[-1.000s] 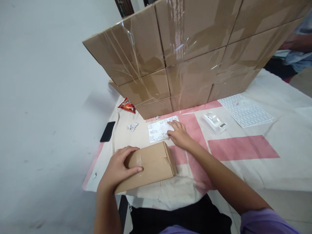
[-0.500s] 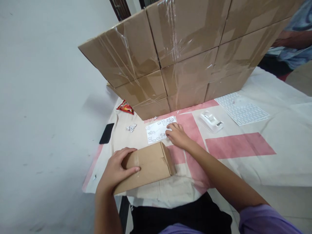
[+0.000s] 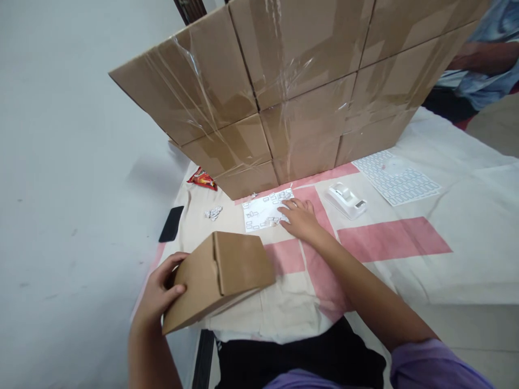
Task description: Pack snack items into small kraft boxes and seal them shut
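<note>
White and pink cloth (image 3: 397, 237) is covering the work surface beside a pale wall (image 3: 60, 189). By the left hand (image 3: 152, 292), a small cardboard box (image 3: 197, 281) is being gripped between thumb and fingers and is being held at a tilt near the cloth's front edge; whether the cloth is being touched by it cannot be told. Fingers of the right hand (image 3: 300, 219) are being held loosely spread over the right side of a white sheet (image 3: 260, 209), on which small outlined labels are lying, their print too tiny to be read. To the right, a white tape dispenser (image 3: 344, 197) is resting, followed by a larger label sheet (image 3: 405, 186), printed in unreadable rows. To the left, crumpled paper (image 3: 213, 213), a black slab (image 3: 171, 224) and a red packet (image 3: 203, 178) with blurred lettering are lying. Behind, taped cartons (image 3: 308, 124) are standing stacked.
</note>
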`<state>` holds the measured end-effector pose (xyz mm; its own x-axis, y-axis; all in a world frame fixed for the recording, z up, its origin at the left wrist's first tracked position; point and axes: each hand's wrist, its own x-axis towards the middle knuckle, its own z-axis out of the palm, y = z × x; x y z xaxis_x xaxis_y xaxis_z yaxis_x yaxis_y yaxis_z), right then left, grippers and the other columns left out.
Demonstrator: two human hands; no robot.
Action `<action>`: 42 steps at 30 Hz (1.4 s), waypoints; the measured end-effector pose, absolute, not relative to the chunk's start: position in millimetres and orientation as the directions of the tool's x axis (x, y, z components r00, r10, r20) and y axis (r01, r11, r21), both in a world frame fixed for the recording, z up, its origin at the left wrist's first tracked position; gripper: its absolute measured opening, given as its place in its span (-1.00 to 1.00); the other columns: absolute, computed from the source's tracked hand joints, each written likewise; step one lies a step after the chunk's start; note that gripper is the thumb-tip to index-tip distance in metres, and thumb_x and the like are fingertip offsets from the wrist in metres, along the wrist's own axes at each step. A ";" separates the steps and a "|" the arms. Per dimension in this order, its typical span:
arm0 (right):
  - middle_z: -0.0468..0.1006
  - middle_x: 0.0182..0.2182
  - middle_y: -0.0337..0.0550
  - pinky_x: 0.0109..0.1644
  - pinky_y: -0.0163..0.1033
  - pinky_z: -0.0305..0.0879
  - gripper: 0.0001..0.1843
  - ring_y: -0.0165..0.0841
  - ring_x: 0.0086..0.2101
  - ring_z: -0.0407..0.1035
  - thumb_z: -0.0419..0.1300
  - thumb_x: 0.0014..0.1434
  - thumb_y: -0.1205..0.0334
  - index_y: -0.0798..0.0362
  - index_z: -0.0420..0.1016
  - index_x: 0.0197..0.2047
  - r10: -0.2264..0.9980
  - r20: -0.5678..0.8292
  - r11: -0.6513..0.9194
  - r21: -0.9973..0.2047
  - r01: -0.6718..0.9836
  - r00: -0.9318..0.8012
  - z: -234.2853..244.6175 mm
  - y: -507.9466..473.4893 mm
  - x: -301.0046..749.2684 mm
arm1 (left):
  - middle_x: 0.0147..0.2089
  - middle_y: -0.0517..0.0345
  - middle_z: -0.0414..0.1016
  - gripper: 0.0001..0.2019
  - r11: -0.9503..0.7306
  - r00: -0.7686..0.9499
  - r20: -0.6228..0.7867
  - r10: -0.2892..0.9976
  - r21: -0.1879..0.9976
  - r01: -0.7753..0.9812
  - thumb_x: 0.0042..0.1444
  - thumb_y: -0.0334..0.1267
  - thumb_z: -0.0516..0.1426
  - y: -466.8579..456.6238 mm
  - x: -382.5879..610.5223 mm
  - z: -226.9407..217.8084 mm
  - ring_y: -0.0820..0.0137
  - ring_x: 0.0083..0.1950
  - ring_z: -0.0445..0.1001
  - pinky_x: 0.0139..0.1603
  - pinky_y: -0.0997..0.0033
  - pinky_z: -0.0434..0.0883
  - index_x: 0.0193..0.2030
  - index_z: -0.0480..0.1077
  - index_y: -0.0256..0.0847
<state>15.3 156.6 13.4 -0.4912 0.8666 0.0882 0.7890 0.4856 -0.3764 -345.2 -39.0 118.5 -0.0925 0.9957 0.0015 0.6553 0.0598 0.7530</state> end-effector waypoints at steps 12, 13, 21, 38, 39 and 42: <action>0.21 0.37 0.23 0.32 0.27 0.00 -0.48 0.21 0.35 -0.03 0.19 0.27 0.09 0.10 0.45 0.25 0.958 0.106 0.288 -0.336 0.897 -0.267 26.3 163.3 45.8 | 0.21 -0.09 0.47 -0.34 -0.074 0.109 -0.028 0.994 0.572 0.817 0.16 0.30 0.16 -24.4 -309.7 129.0 0.03 0.19 0.47 0.19 0.10 0.42 0.21 0.35 -0.14; 0.14 0.42 0.18 0.35 0.33 -0.08 -0.42 0.22 0.39 -0.10 0.22 0.25 0.07 0.04 0.40 0.31 0.944 0.114 0.331 -0.334 0.883 -0.311 24.3 160.4 40.9 | 0.21 -0.07 0.47 -0.38 -0.091 0.140 -0.051 0.989 0.534 0.840 0.18 0.25 0.17 -19.1 -301.2 133.0 0.05 0.20 0.46 0.20 0.09 0.41 0.22 0.35 -0.12; 0.35 0.30 0.22 0.27 0.26 -0.01 -0.44 0.15 0.24 0.14 0.13 0.34 -0.04 0.10 0.43 0.28 0.909 0.182 0.415 -0.310 0.855 -0.375 9.3 158.8 1.8 | 0.22 -0.02 0.48 -0.42 -0.181 0.231 -0.100 0.968 0.363 0.914 0.22 0.17 0.16 3.3 -248.0 144.6 0.05 0.20 0.45 0.20 0.01 0.39 0.28 0.31 -0.07; 0.45 0.15 0.09 0.10 0.11 0.04 -0.63 0.04 0.10 0.17 0.14 0.36 0.05 0.00 0.57 0.12 0.888 0.242 0.454 -0.335 0.826 -0.390 8.8 166.6 7.4 | 0.21 -0.09 0.51 -0.57 -0.398 0.371 -0.418 0.829 0.022 0.917 0.09 -0.20 0.27 192.9 -207.4 115.6 0.08 0.18 0.49 0.05 0.26 0.45 0.13 0.48 -0.14; 0.45 0.15 0.09 0.10 0.11 0.04 -0.63 0.04 0.10 0.16 0.14 0.35 0.05 0.00 0.57 0.12 0.889 0.245 0.453 -0.340 0.824 -0.388 8.5 166.8 7.6 | 0.25 -0.07 0.48 -0.54 -0.423 0.389 -0.424 0.818 0.015 0.906 0.05 -0.24 0.30 196.4 -203.7 108.5 0.08 0.25 0.44 0.08 0.26 0.44 0.13 0.48 -0.10; 0.45 0.15 0.09 0.10 0.12 0.03 -0.63 0.03 0.10 0.16 0.15 0.34 0.05 0.00 0.57 0.11 0.889 0.254 0.452 -0.350 0.820 -0.382 7.2 167.5 7.5 | 0.19 -0.02 0.49 -0.67 -0.465 0.420 -0.429 0.799 0.002 0.886 0.09 -0.24 0.27 198.4 -195.4 94.3 0.12 0.29 0.38 0.10 0.29 0.43 0.03 0.52 -0.06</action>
